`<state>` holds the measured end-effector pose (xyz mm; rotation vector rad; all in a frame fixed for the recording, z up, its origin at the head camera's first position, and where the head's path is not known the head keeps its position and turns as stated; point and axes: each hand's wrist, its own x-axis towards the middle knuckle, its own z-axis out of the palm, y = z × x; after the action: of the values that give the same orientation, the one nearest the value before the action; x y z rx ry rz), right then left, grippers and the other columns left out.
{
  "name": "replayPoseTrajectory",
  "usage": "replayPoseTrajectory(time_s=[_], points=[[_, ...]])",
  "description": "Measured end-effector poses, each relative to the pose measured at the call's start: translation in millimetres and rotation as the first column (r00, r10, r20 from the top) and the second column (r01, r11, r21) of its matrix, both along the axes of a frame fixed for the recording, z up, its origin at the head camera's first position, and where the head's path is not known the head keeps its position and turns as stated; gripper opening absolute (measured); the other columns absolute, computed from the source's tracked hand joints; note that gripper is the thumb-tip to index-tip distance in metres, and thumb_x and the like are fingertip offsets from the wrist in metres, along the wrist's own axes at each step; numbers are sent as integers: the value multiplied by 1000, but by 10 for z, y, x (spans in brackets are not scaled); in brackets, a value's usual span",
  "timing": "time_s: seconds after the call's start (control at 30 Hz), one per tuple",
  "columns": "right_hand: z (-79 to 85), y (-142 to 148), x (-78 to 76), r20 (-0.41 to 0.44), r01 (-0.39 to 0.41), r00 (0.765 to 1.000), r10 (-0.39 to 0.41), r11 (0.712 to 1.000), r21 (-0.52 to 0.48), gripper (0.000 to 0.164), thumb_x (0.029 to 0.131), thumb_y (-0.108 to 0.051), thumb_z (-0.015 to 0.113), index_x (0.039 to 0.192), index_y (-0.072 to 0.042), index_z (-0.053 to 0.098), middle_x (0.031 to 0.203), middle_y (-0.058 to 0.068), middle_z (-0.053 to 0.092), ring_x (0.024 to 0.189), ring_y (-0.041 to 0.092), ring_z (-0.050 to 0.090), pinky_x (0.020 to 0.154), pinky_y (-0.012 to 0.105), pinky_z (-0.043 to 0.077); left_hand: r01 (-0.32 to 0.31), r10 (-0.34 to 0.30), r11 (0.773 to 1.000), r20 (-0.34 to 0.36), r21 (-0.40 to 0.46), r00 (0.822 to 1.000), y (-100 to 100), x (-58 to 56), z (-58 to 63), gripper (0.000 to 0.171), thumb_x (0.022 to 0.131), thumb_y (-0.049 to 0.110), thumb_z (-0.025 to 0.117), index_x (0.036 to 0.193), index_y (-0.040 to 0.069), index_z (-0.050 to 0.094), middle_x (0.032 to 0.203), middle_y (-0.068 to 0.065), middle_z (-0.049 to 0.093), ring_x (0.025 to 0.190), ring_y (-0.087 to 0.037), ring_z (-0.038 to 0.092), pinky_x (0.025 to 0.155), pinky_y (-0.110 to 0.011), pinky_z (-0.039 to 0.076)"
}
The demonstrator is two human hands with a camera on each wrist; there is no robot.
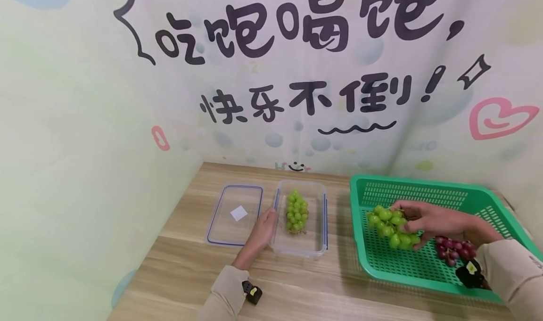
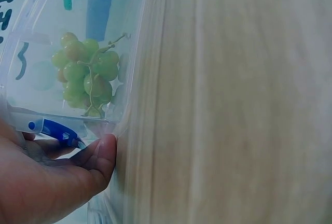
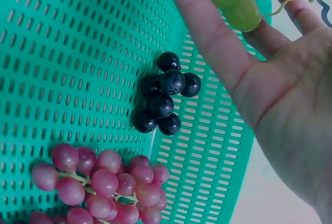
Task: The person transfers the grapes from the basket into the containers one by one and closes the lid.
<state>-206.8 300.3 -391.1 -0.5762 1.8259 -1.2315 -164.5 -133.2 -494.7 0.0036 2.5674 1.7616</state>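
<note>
A bunch of green grapes (image 1: 392,227) is held by my right hand (image 1: 434,223) above the left part of the green basket (image 1: 357,226). Thumb and fingers grip it from the right. At the side of a clear plastic container (image 1: 315,238), my left hand (image 1: 264,227) holds the wall near its blue latch (image 2: 58,131). Another green grape bunch (image 1: 297,212) lies inside that container. Red grapes (image 1: 456,250) rest in the basket below my right wrist. Black grapes (image 3: 161,102) show in the right wrist view, also in the basket.
Left of the container, a clear lid (image 1: 222,226) with a blue seal lies flat, a white paper square (image 1: 239,213) on it. The wooden table (image 1: 178,255) meets a printed wall (image 1: 254,146) at the back and another wall (image 1: 85,170) at the left.
</note>
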Motion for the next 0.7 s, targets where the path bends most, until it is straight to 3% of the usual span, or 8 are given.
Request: replayPoseTrajectory(time_s=[0.37, 0.7], points=[[5, 3, 16, -17, 80, 997, -81, 996, -31, 34, 104, -13, 48, 137, -11, 38, 130, 12, 50, 108, 33, 62, 78, 63, 53, -1, 1, 1000, -2, -1, 1000, 6, -3, -6, 32, 108, 21, 25, 84, 9, 42, 73, -1, 35, 64, -16, 34, 58, -27, 33], [119, -58, 1, -1, 120, 993, -121, 984, -130, 29, 107, -13, 41, 135, -17, 40, 123, 13, 55, 102, 35, 65, 80, 59, 54, 2, -2, 1000, -4, 1, 1000, 11, 4, 2, 33, 108, 20, 26, 85, 4, 44, 72, -1, 35, 63, -16, 35, 58, -27, 32]])
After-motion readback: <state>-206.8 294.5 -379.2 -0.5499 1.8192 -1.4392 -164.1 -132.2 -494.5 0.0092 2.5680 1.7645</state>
